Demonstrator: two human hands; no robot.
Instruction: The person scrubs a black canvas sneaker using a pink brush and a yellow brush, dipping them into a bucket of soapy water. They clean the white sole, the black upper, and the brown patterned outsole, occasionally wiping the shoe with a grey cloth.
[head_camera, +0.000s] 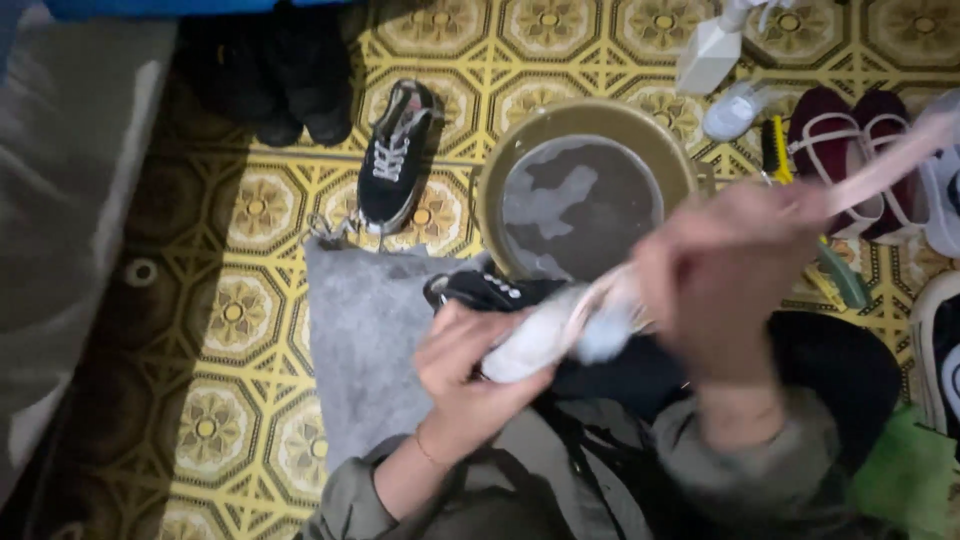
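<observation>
My left hand (462, 372) grips a black sneaker (478, 290) with a pale sole, held over my lap just in front of the basin. My right hand (722, 270) is blurred with motion and holds a long pale shoelace (880, 165) that stretches up to the right from the sneaker. A round tan basin (500, 165) of dark soapy water stands on the floor beyond my hands. A second black sneaker (396, 152) with white laces lies on the tiles to the basin's left.
A grey cloth (362, 350) lies on the yellow patterned floor under my left hand. Maroon shoes (850, 140), a white spray bottle (712, 52), a yellow brush (774, 150) and pale shoes crowd the right side. Dark boots (295, 85) stand at the back left.
</observation>
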